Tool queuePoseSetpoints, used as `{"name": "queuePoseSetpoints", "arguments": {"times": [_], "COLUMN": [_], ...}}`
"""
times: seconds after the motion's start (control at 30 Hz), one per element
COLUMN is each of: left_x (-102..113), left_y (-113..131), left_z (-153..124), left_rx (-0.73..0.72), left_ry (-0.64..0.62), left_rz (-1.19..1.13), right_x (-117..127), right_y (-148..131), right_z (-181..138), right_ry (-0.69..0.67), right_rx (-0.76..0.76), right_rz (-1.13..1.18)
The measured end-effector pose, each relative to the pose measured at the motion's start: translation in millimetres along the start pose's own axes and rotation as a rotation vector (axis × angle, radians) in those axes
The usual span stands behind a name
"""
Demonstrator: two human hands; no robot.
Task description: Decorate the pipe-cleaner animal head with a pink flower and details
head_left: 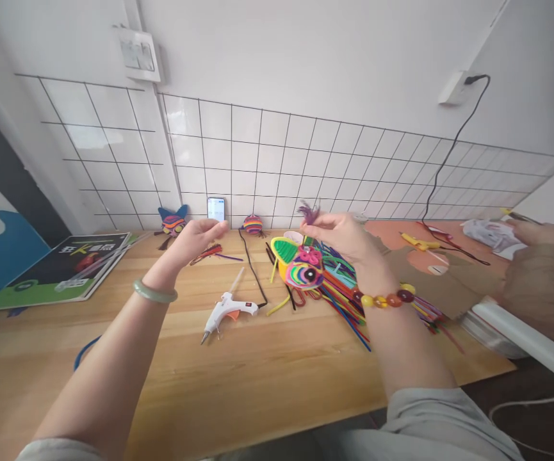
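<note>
My right hand is raised over the table and pinches a small purple feather between its fingertips, just above a colourful pipe-cleaner mask. A beaded bracelet sits on that wrist. My left hand hovers to the left with its fingers loosely stretched and nothing in it; a green bangle circles that wrist. A white glue gun lies on the wooden table between my arms, its black cord running back to the wall.
A pile of coloured pipe cleaners lies under my right wrist. Two small pipe-cleaner figures and a phone lean at the tiled wall. A black-and-green book lies at left. Another person's arm works at right.
</note>
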State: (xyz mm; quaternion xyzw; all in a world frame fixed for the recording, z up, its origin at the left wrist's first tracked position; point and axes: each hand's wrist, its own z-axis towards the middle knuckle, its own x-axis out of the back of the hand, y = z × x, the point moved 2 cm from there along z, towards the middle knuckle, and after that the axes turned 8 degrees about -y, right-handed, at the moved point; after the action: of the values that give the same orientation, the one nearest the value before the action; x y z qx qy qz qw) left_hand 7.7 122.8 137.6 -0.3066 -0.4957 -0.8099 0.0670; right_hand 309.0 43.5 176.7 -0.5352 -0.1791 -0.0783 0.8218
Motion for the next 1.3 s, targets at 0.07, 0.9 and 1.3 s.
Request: {"name": "queuePoseSetpoints", "arguments": {"times": [0.07,0.9,1.3], "left_x": [1,0,-37], "left_y": [-15,-58,-23], "left_z": [-10,-31,-35], "left_rx": [0.057,0.156,0.082], "left_ry": [0.011,-0.190,-0.337], "left_rz": [-0.015,-0.083,-0.246], "right_x": [12,32,-28], "right_y": [-3,24,13], "right_z": [-8,-21,33], "right_ry": [0.049,0.225,-0.007], "right_rx": [0.008,-0.039,-0.044], "right_rz": [0.035,-0.374,-0.237]}}
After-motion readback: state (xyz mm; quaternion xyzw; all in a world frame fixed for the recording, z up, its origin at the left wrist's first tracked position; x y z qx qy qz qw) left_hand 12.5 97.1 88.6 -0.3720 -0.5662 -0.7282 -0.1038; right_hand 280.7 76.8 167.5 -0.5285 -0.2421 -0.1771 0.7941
